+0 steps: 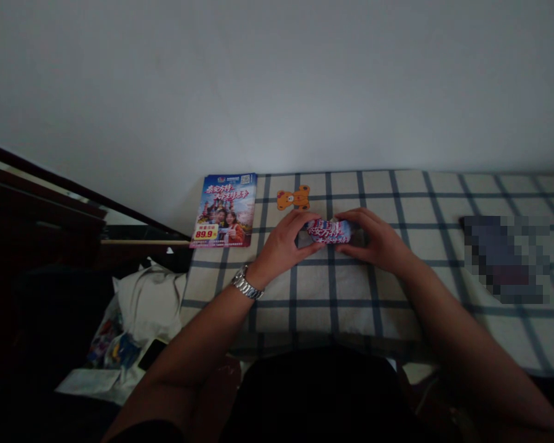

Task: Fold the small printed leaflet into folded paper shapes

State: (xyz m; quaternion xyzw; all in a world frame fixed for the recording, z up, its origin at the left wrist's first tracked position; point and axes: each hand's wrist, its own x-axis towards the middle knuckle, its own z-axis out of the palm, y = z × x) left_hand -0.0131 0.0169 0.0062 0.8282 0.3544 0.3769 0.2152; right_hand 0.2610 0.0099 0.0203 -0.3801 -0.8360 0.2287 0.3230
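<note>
On the checked tablecloth [305,289], both hands, left hand [284,241] and right hand [373,239], pinch the ends of what looks like a folded printed leaflet [329,231] between them, a flat leaflet [224,210] and bear cutout [294,198] lying beyond.

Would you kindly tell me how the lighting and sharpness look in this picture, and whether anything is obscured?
Head view: dim overall, lower left nearly black; the folded leaflet held by the left hand and right hand shows colour but its print is soft; a pixelated patch masks something on the checked tablecloth at right; the wall shows no glare.
</note>
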